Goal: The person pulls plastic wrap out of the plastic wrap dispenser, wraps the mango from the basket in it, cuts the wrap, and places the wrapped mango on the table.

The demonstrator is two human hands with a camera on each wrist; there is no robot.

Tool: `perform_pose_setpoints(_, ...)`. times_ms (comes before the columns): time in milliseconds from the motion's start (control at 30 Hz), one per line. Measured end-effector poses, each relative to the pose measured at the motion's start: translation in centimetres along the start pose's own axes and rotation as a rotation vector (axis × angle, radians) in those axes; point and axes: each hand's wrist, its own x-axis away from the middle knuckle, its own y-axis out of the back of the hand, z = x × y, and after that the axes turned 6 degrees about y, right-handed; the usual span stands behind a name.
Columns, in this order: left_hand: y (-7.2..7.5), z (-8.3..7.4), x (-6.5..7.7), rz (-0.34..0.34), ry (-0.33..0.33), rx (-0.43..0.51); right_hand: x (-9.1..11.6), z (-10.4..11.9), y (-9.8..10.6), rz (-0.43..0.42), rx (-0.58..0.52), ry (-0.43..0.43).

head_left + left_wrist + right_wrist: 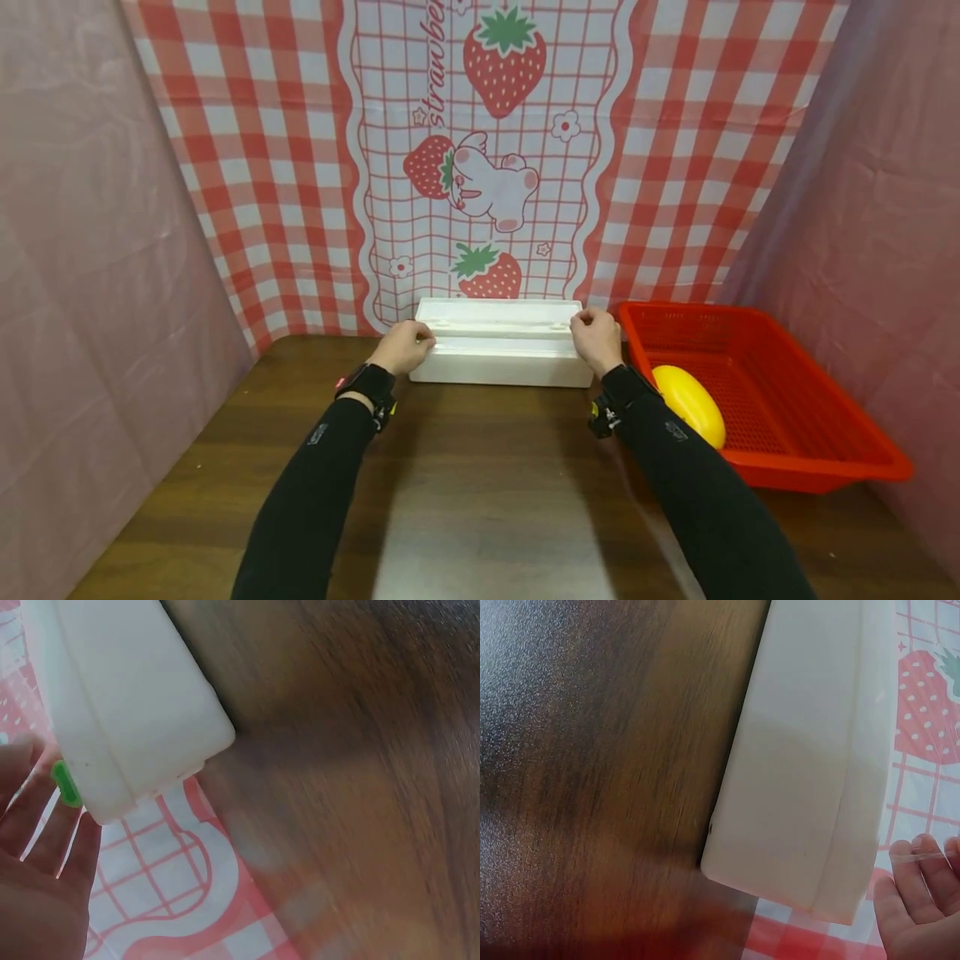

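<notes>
A long white cling film dispenser box [501, 371] lies at the back of the table, its lid [498, 310] raised. My left hand [405, 346] is at the box's left end, thumb and forefinger pinched together. At the right end my right hand [597, 340] pinches too. In the right wrist view, a thin clear edge of cling film [922, 856] crosses the fingertips. The left wrist view has a small green piece [67, 784] on the box's edge, beside the fingers. What the left fingertips pinch is partly hidden there.
A red plastic basket [795, 383] stands on the right, near my right forearm, with a yellow oval object [690, 406] in it. Behind the box hangs a red-checked strawberry cloth [660, 150]. Pink curtains [90, 292] close off both sides of the wooden table [300, 442].
</notes>
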Motion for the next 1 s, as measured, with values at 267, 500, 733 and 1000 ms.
perform_pose_setpoints(267,-0.4,-0.5,-0.3,-0.120,0.035,0.191,0.3,-0.1,0.5,0.004,-0.024,-0.001)
perform_pose_setpoints(500,-0.8,-0.5,-0.7,-0.232,0.069,0.367,0.3,0.4,0.6,-0.017,-0.024,0.016)
perform_pose_setpoints(733,-0.8,-1.1,-0.7,-0.273,0.095,0.431,0.3,0.5,0.5,-0.071,-0.034,0.049)
perform_pose_setpoints(1000,-0.2,-2.0,-0.9,-0.280,0.134,0.561,0.1,0.8,0.5,-0.152,-0.074,0.111)
